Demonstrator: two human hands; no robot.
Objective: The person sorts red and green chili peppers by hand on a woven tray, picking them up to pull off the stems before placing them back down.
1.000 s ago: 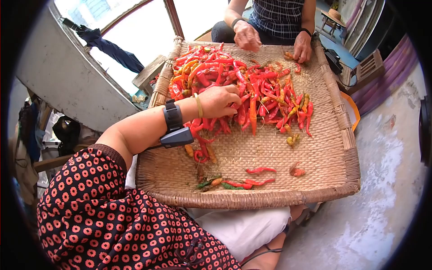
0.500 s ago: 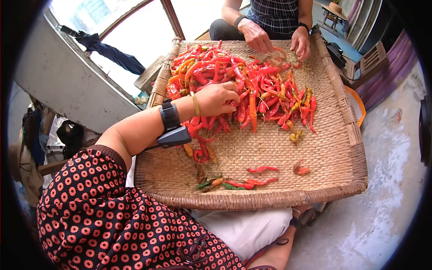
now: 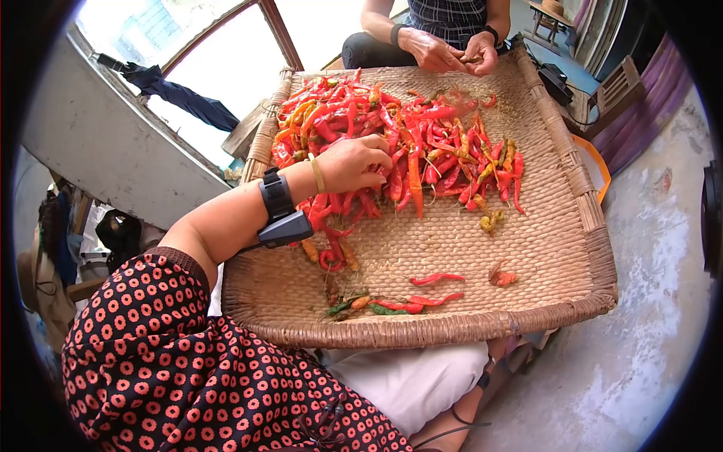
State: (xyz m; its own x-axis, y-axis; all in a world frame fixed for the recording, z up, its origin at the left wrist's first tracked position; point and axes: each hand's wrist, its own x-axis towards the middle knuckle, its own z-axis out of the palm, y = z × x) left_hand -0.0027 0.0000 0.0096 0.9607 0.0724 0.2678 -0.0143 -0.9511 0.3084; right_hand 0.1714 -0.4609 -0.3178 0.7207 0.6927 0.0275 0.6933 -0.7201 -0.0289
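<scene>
My left hand rests over the left front of a heap of red chili peppers. Its fingers are curled down into the peppers, and whatever lies between the fingertips is hidden. A watch-like strap and a thin band circle that wrist. The heap fills the far half of a woven basket tray; some of its peppers are orange or yellowish. At the tray's near right edge, only a bit of my right hand shows beyond a black wristband. The rim covers its fingers.
Across the tray, another person's hands meet around a small brownish thing. Loose peppers lie near the front rim, with a shrivelled one to their right. A folded umbrella hangs by the window. A wooden stool stands at right.
The other person's hands have lifted off the heap and come together above the tray's far edge. My left hand stays at nearly the same spot in the peppers, with its fingers slightly shifted.
</scene>
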